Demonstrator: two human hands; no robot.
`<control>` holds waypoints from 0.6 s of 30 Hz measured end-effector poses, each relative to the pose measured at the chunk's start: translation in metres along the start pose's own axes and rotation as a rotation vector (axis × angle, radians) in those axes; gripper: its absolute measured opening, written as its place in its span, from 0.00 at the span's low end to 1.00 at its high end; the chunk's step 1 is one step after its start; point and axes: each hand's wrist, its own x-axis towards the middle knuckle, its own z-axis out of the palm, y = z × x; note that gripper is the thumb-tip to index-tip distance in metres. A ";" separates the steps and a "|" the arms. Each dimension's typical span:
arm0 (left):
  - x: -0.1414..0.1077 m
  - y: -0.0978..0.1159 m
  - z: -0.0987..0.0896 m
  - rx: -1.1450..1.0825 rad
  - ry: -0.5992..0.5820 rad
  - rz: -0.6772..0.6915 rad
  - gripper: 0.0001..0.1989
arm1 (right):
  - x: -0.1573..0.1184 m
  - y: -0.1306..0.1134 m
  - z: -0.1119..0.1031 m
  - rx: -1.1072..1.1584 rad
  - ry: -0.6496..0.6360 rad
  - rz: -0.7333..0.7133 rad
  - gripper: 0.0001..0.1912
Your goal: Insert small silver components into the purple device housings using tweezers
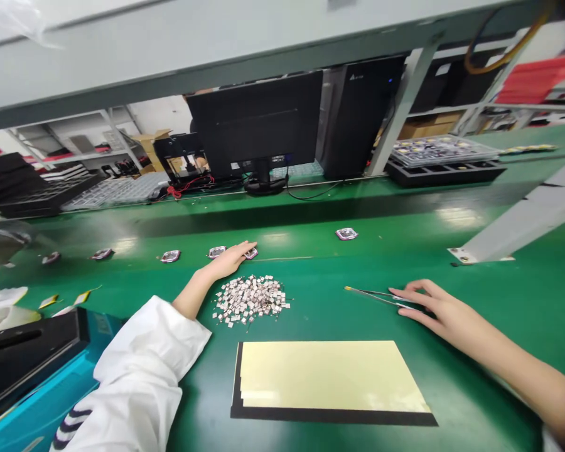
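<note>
My left hand (226, 262) reaches past the pile with its fingers over a small round-cornered part (250, 254), which they partly cover. Another such part (217, 252) lies just left of the hand. My right hand (424, 306) holds metal tweezers (379, 295), whose tips point left and end at a tiny yellowish piece. Between the hands lies a loose heap of small silvery square pieces (252, 300). Nearer to me is a pale yellow sheet (329, 375) with black strips along its left and front edges.
More round-cornered parts (346, 234) lie in a row across the green bench (320, 433). A blue bin (42, 392) stands at the left, a metal post (522, 220) at the right. Behind are a monitor (258, 125) and a stacked tray (445, 172).
</note>
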 end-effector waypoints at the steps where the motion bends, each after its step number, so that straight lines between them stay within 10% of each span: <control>1: 0.001 -0.001 0.001 0.009 0.010 0.005 0.22 | 0.001 -0.003 0.000 0.003 -0.003 -0.008 0.24; 9: 0.002 0.008 -0.005 0.023 0.198 -0.012 0.27 | 0.011 -0.040 0.000 -0.087 0.035 -0.014 0.15; 18: -0.052 0.160 -0.057 0.002 0.532 0.361 0.03 | 0.012 -0.089 -0.054 0.420 0.302 -0.062 0.06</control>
